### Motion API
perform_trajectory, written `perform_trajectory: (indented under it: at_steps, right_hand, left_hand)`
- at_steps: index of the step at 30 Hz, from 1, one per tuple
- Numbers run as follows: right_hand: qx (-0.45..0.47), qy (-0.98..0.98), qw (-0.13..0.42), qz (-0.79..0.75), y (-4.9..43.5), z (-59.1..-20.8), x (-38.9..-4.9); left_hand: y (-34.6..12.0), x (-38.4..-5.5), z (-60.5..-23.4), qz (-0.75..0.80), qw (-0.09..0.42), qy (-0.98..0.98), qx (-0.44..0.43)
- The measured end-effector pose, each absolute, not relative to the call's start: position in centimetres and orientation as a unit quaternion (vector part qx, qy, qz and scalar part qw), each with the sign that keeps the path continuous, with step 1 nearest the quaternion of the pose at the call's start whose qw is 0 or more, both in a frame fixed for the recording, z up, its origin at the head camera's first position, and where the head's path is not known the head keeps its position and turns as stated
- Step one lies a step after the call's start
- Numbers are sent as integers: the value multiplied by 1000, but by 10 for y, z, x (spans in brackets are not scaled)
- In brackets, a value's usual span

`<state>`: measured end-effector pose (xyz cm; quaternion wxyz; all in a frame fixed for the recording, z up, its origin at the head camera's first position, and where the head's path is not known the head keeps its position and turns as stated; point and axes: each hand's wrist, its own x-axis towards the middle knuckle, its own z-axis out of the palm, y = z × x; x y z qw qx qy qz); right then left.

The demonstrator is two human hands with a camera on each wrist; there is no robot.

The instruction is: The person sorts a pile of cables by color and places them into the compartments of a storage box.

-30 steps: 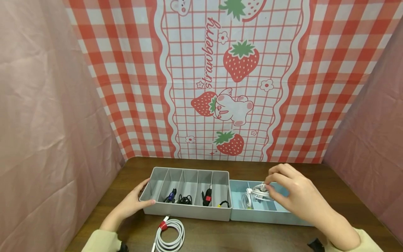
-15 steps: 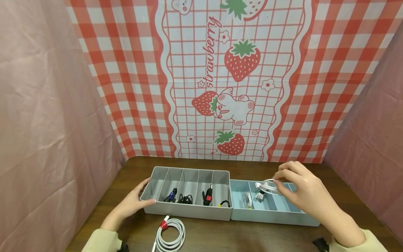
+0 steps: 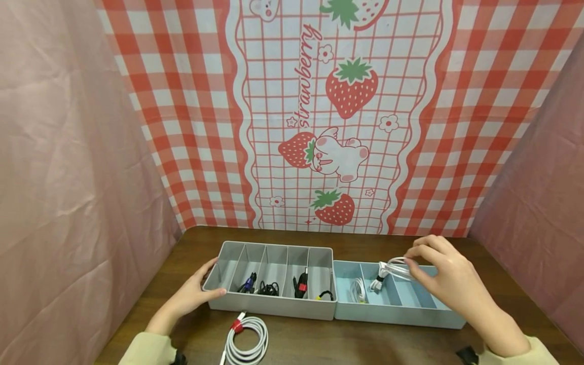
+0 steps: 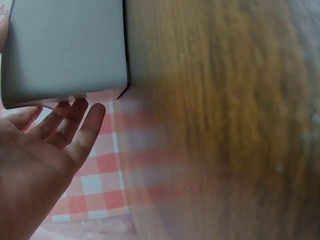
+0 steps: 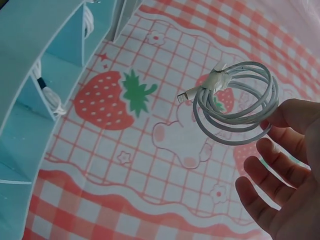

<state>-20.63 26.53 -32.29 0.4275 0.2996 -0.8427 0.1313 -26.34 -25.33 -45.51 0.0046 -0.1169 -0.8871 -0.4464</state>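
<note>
In the head view, my right hand [image 3: 444, 276] pinches a coiled white charging cable [image 3: 398, 267] above the light blue divided box [image 3: 397, 315]. The right wrist view shows thumb and index finger on one side of the coil [image 5: 240, 112], the other fingers spread, and a metal-tipped plug sticking out of its white tie. My left hand [image 3: 190, 294] rests at the left end of the grey divided box [image 3: 274, 305], thumb on the front rim. In the left wrist view, its nearly straight fingers [image 4: 75, 125] touch the grey end wall.
A white cable coil [image 3: 246, 340] with a red strap lies on the wooden table [image 3: 347, 339] before the grey box. Dark cables [image 3: 268, 289] lie in several grey compartments. White cables [image 3: 358, 290] sit in the blue box. A checked strawberry cloth [image 3: 337, 126] hangs behind.
My right hand has moved right with the white charging cable, uncovering more of the blue box and another white cable inside. My left hand stays at the grey box.
</note>
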Motion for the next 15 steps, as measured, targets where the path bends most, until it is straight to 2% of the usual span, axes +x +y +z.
perform_trajectory:
  at_steps: [15]
  right_hand:
    - [248,-863,418,139,283,-345,-216]
  left_hand:
    - [-254,-264,-457,-430,9,-896,-115]
